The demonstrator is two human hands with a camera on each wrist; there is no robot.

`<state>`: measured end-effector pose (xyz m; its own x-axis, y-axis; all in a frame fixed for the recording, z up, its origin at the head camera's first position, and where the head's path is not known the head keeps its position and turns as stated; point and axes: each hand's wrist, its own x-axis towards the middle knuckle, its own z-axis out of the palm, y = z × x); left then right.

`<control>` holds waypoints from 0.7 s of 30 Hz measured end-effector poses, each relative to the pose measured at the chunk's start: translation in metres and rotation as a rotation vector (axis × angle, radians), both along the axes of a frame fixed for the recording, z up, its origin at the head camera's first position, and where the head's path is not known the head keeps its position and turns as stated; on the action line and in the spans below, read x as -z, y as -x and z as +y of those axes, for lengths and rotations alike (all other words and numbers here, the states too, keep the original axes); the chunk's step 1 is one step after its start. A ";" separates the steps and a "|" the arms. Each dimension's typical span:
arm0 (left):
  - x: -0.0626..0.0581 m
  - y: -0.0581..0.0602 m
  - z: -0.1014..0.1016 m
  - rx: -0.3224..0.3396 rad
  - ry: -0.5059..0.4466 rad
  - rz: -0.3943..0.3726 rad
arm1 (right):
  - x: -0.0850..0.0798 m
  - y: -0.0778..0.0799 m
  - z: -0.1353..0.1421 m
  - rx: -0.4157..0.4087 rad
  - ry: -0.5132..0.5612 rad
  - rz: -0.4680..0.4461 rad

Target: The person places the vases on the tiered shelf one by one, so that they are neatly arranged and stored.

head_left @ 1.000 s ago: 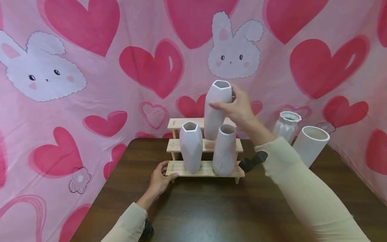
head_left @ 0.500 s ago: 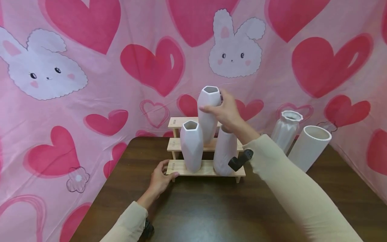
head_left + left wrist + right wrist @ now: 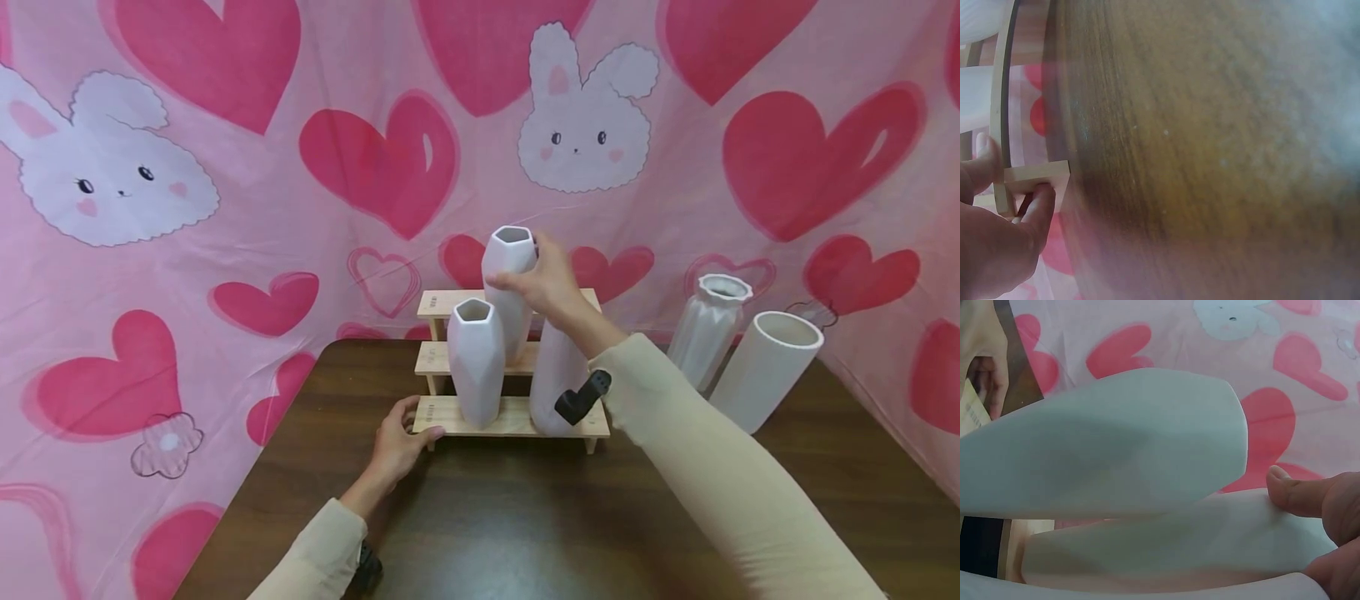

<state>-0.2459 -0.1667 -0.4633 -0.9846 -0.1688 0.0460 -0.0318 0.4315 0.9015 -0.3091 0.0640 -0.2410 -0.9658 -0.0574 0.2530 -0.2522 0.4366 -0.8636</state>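
Note:
A three-step wooden stand (image 3: pixel 431 358) stands on the table. My left hand (image 3: pixel 397 442) grips the left end of its lowest step, thumb on top and fingers beneath in the left wrist view. My right hand (image 3: pixel 551 283) holds a white vase with a five-sided mouth (image 3: pixel 510 258) near its top; its base is at the middle step, partly hidden, so I cannot tell whether it touches. In front, a white faceted vase (image 3: pixel 476 367) stands on the lowest step at left. A white textured vase (image 3: pixel 555 375) stands there at right, partly behind my right wrist.
On the right of the dark wooden table (image 3: pixel 480 533) stand a white vase with a ruffled rim (image 3: pixel 705 329) and a plain white cylindrical vase (image 3: pixel 768 367). Behind the table hangs a pink cloth (image 3: pixel 262 233) with hearts and rabbits.
My right hand has moved left and down with the five-sided-mouth vase, bringing it behind the faceted vase. My left hand has stayed on the stand.

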 end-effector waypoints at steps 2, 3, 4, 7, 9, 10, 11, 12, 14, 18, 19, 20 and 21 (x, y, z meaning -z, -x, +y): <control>-0.001 0.001 -0.001 -0.001 0.002 0.000 | -0.002 0.001 -0.001 -0.010 -0.007 -0.008; -0.001 0.001 -0.001 -0.002 0.002 0.000 | -0.002 0.001 -0.001 -0.013 -0.012 -0.012; -0.001 0.002 -0.001 -0.001 0.003 0.000 | -0.003 0.001 -0.002 -0.015 -0.016 -0.016; -0.002 0.002 -0.001 -0.001 0.002 -0.003 | -0.004 0.003 -0.002 -0.018 -0.022 -0.036; -0.001 0.001 -0.001 0.000 0.001 -0.004 | -0.004 0.003 -0.003 -0.019 -0.035 -0.048; -0.001 0.001 -0.001 0.000 0.000 -0.005 | -0.004 0.003 -0.003 -0.020 -0.042 -0.052; -0.001 0.001 -0.001 0.002 0.000 -0.004 | -0.004 0.004 -0.003 -0.021 -0.051 -0.056; -0.001 0.000 -0.001 0.003 -0.002 -0.005 | -0.004 0.004 -0.003 -0.022 -0.058 -0.060; -0.001 0.000 -0.001 0.006 -0.004 -0.002 | -0.004 0.005 -0.004 -0.028 -0.064 -0.060; -0.002 0.000 -0.001 0.006 -0.005 0.002 | -0.005 0.006 -0.004 -0.043 -0.074 -0.052; -0.002 0.001 -0.001 0.005 -0.003 0.002 | -0.005 0.007 -0.005 -0.045 -0.080 -0.051; -0.002 0.001 -0.001 0.004 -0.004 0.000 | -0.005 0.007 -0.005 -0.051 -0.087 -0.049; -0.002 0.001 -0.001 0.004 -0.003 -0.002 | -0.005 0.007 -0.005 -0.058 -0.094 -0.050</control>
